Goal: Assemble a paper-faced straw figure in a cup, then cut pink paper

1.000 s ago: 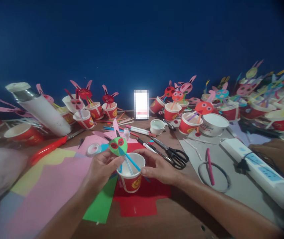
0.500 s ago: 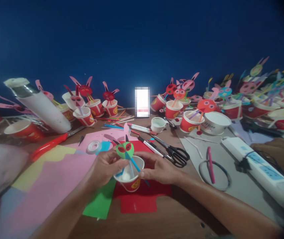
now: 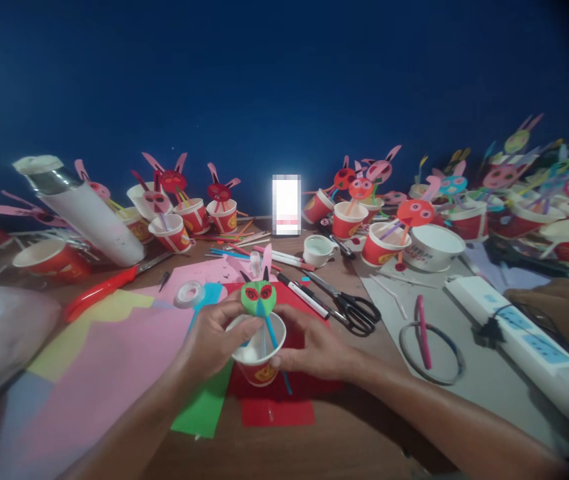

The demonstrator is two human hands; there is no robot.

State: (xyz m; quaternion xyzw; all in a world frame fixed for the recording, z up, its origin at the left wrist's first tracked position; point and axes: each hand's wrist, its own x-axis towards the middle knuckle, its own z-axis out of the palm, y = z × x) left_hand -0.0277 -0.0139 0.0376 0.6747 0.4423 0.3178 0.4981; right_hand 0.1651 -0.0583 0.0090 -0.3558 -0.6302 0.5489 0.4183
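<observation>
A green paper rabbit face with red eyes, a blue nose and pink and black ears stands over a red-and-white paper cup. Blue straws run down from it, one inside the cup and one crossing outside its front. My left hand is closed at the lower edge of the face, thumb over the cup's opening; its other fingertips are partly hidden behind the face. Wrapped round the cup's right side is my right hand, thumb in front and fingers behind. Red paper lies beneath the cup.
Black-handled scissors and markers lie beyond my right hand. To the left are pink paper, a tape roll and a red-handled knife. A power strip is at right. Several decorated cups line the back.
The green rabbit face has moved right and stands more upright over the cup, my left hand moving along with it. The straw outside the cup has swung steeper. My right hand stays on the cup.
</observation>
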